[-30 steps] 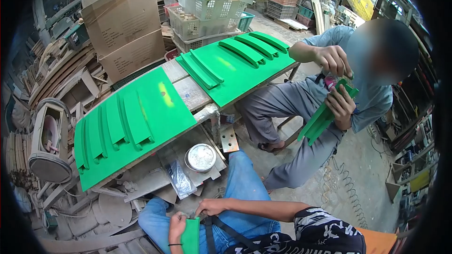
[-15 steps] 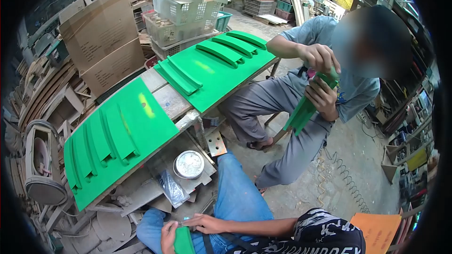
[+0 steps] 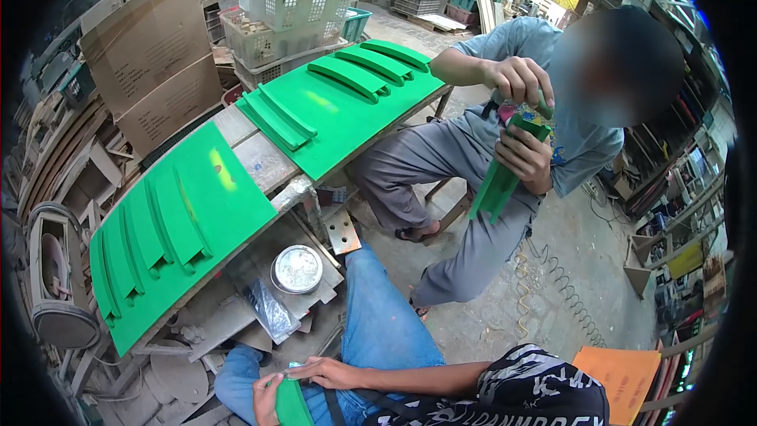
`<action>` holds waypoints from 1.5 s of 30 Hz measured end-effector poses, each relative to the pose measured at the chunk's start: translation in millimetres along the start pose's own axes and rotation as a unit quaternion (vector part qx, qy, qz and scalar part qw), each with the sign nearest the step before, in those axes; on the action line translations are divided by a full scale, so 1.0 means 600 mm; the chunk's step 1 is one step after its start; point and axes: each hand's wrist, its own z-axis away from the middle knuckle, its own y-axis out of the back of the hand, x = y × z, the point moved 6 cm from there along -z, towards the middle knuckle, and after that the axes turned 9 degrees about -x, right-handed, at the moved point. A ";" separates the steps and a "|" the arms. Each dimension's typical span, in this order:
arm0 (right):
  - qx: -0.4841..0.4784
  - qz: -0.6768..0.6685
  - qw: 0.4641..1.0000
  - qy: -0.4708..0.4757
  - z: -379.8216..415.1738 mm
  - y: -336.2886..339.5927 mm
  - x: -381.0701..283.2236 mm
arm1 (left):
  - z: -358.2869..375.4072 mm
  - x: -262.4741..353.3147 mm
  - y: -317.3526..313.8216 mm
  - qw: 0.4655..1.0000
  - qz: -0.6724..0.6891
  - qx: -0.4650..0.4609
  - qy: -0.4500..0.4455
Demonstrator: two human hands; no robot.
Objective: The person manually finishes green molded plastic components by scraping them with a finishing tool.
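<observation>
Low in the view, my left hand [image 3: 266, 400] is closed around a green painted wooden piece [image 3: 292, 404] resting over my lap. My right hand [image 3: 327, 372] lies across its top end, fingers bent and close together. A small pale, shiny bit shows at those fingertips; I cannot make out what it is. Ahead on the bench, several curved green channel pieces [image 3: 169, 225] lie on a green board [image 3: 240, 193]. More such pieces [image 3: 351, 79] rest on a second green board [image 3: 347, 142] farther off.
Across from me sits a co-worker, whose hands [image 3: 522, 154] hold another green channel piece [image 3: 495, 189]. A round tin [image 3: 297, 269] and a clear plastic bag [image 3: 270, 312] are on a low shelf beside my knee. Crates [image 3: 288, 12] and a cardboard box [image 3: 150, 55] stand behind the bench.
The whole view has shifted slightly, so the scene sits farther left. The co-worker's upper hand has moved a little off the green piece's end. My hands keep nearly the same hold.
</observation>
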 end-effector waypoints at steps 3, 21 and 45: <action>0.020 0.008 1.000 0.014 -0.001 0.001 0.005 | 0.009 0.021 -0.016 0.999 0.008 -0.031 0.017; 0.148 0.131 0.975 -0.104 0.010 0.017 0.014 | 0.004 0.028 -0.013 0.995 -0.092 -0.035 -0.033; 0.052 0.157 0.984 -0.063 -0.029 0.012 -0.046 | 0.027 0.034 -0.027 0.999 0.026 -0.022 0.011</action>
